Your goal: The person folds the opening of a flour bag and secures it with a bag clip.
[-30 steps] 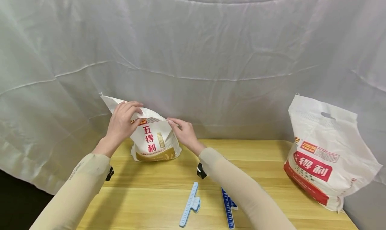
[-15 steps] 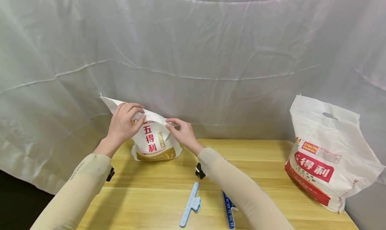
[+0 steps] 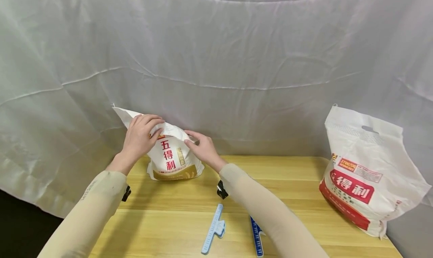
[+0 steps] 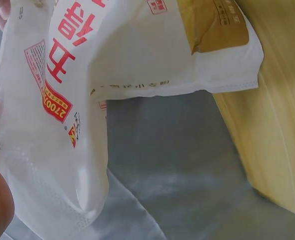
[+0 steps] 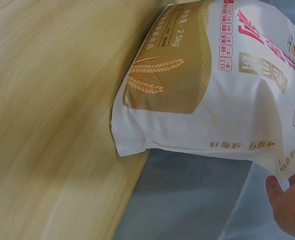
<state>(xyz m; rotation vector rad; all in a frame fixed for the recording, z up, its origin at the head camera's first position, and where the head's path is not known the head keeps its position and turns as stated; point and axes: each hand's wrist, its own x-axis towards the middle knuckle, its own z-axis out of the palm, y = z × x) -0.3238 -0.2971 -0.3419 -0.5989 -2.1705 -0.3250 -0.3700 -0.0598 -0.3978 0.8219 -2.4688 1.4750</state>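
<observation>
A white flour bag [image 3: 174, 153] with red lettering and a gold base panel stands on the wooden table at the back left. Its top is bent forward, so a dotted band shows along the edge. My left hand [image 3: 139, 134] holds this top edge left of the middle, fingers behind and thumb in front. At the right end of the same edge, my right hand [image 3: 204, 147] pinches the bag between thumb and fingers. In the right wrist view, part of the right hand [image 5: 291, 205] appears at the bag's [image 5: 242, 90] upper corner. The fingertips behind the bag are hidden.
A light blue clip [image 3: 214, 230] lies on the table [image 3: 176, 216] near the front. Beside it, a dark blue clip [image 3: 256, 237] is partly covered by the right sleeve. Another flour bag [image 3: 367, 175], with red panels, stands at the right. A grey curtain [image 3: 236, 62] hangs behind.
The bag's top edge has folded forward and down at its right part, bringing the dotted band into view. My right hand has shifted slightly left; the left hand has barely moved.
</observation>
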